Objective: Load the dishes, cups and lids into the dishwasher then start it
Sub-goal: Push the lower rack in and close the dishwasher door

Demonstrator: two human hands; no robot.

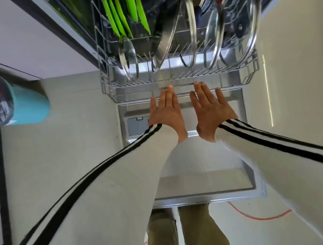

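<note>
Wire rack, holding lids and green plates, lies at 12 o'clock, its front rail running 9 to 3. Left hand and right hand are equally near, fingers straight, clamped on nothing, tips touching that rail. A push toward 12 seems due.

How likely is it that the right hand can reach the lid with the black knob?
Likely yes: the right hand lies open at the front rim of the rack, and the lid stands just behind it, with nothing between.
</note>
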